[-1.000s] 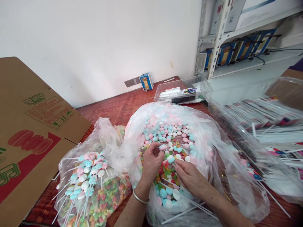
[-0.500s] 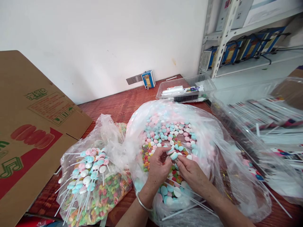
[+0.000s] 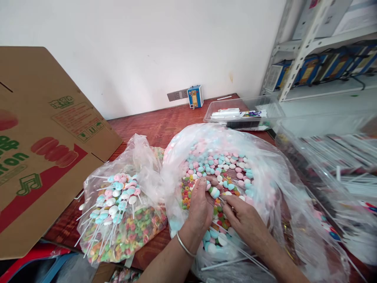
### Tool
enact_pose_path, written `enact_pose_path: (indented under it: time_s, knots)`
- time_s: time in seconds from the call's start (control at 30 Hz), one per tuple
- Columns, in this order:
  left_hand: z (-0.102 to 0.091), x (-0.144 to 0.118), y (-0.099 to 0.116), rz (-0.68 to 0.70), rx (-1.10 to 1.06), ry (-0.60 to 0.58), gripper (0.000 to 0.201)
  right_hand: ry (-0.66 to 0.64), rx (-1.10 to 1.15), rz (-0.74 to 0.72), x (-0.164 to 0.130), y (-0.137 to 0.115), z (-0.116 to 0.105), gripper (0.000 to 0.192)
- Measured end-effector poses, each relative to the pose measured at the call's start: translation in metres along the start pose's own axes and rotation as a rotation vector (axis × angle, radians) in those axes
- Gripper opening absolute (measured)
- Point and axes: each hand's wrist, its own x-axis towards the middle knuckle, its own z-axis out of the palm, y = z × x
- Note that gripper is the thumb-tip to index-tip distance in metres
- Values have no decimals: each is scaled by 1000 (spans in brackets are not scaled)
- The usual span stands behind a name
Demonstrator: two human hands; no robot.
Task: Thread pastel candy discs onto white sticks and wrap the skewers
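My left hand (image 3: 203, 206) is closed around a few round candies (image 3: 215, 192), blue, white and pink, that show between thumb and fingers. Facing it, my right hand (image 3: 246, 218) pinches a thin stick, mostly hidden by the fingers, with its tip close against the candies. Both hands are over a large open clear plastic bag (image 3: 188, 137) of pastel candies and fruit-coloured rings. Several loose white sticks (image 3: 224, 263) lie across the bag's near side, below my hands. To the left, a bunch of candies on sticks (image 3: 118, 196) rests on a bag of coloured ring candies (image 3: 141, 232).
A cardboard box (image 3: 61, 129) stands at the left. At the back are a clear tray (image 3: 244, 104) with white packets and a small blue device (image 3: 195, 96). Another clear bin (image 3: 312, 153) with many sticks is on the right, below a metal shelf (image 3: 303, 51).
The view has shifted left, so the scene sits further right. My left hand has turned palm-up around the candies, and my right fingers have drawn slightly back from them.
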Motion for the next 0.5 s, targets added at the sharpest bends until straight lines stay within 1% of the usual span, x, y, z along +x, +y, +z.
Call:
enact_pose_path:
  time_s: [0.1, 0.17, 0.3, 0.43, 0.5]
  knots:
    - [2, 2, -3, 13, -22, 70, 28, -47, -63, 34, -1, 3, 1, 25]
    - [3, 2, -7, 13, 30, 88, 29, -60, -90, 42, -1, 4, 2, 27]
    - [7, -2, -15, 28, 157, 80, 30, -27, -102, 65, 0, 3, 4, 27]
    - [10, -9, -22, 16, 176, 133, 26, 17, -74, 50, -2, 3, 8, 28]
    - [10, -14, -26, 8, 202, 139, 27, 21, -47, 42, -4, 3, 12, 28]
